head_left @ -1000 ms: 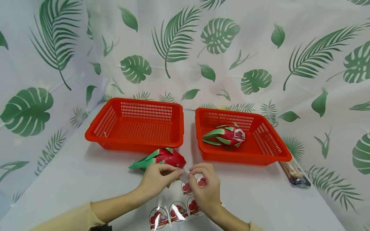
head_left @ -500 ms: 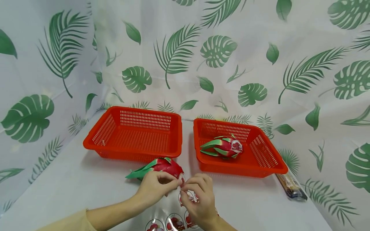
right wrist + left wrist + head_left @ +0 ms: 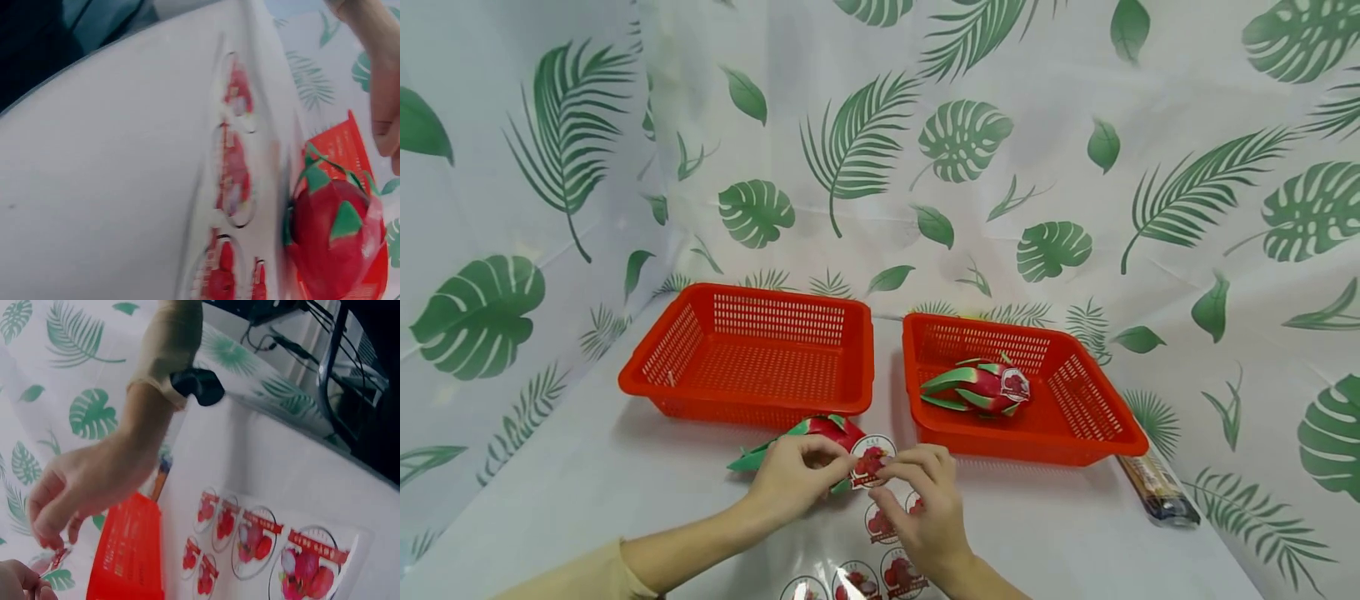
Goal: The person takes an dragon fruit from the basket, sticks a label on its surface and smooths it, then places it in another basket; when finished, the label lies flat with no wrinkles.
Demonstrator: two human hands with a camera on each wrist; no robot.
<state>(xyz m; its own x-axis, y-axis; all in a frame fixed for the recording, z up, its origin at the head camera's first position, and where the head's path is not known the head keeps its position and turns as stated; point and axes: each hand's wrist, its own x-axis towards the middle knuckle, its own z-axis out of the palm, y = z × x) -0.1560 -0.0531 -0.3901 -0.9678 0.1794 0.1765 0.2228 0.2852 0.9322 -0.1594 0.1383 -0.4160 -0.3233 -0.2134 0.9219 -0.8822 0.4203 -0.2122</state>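
A round white sticker (image 3: pixel 872 461) printed with red dragon fruit is held up between both hands. My left hand (image 3: pixel 797 477) pinches its left edge between thumb and index finger. At the opposite edge, the thumb and fingertips of my right hand (image 3: pixel 931 500) hold it. A red dragon fruit (image 3: pixel 827 427) with green scales lies just behind the left hand, which partly covers it. Below the hands is a clear sheet of matching stickers (image 3: pixel 300 562). The right wrist view shows the dragon fruit (image 3: pixel 337 244) close up, with the left hand (image 3: pixel 385 106) at the edge.
Two red plastic baskets stand at the back. The left basket (image 3: pixel 760 404) holds no fruit; the right basket (image 3: pixel 1000 437) contains a dragon fruit (image 3: pixel 981 387) bearing a sticker. A long wrapped package (image 3: pixel 1159 487) lies right of it. Leaf-print cloth (image 3: pixel 865 250) hangs behind.
The sticker has turned from edge-on to show its printed face, and now overlaps the dragon fruit's right end. The head view has tilted up, so everything sits lower in it.
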